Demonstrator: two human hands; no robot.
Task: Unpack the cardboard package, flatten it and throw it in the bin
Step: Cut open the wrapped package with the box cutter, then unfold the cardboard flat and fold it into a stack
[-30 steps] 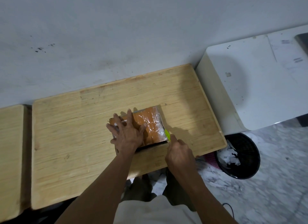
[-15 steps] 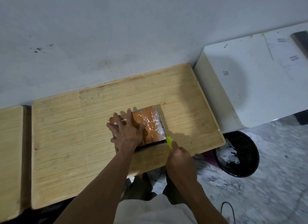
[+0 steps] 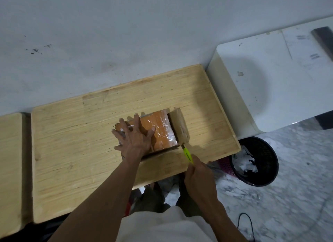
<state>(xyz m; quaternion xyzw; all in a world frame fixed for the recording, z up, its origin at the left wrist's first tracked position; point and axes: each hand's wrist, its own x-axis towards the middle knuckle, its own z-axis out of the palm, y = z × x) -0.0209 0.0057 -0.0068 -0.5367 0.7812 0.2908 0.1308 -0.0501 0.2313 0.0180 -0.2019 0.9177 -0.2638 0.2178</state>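
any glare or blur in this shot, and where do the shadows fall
Head view: glare glints off the clear tape on the box; a soft round shadow sits on the white counter; the left hand and the right hand with the yellow cutter look sharp; the floor by the bin is smeared; wide-angle bending curves the table edges.

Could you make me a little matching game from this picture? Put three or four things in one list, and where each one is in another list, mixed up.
Things:
1. left hand
2. cutter
3. bin
4. box

Places:
A. on the floor, beside the table's right end
B. lying on the wooden table
C. pressed flat on top of the box
D. gripped in the right hand, tip at the box's near right corner

Pairs: 1-C, 2-D, 3-A, 4-B
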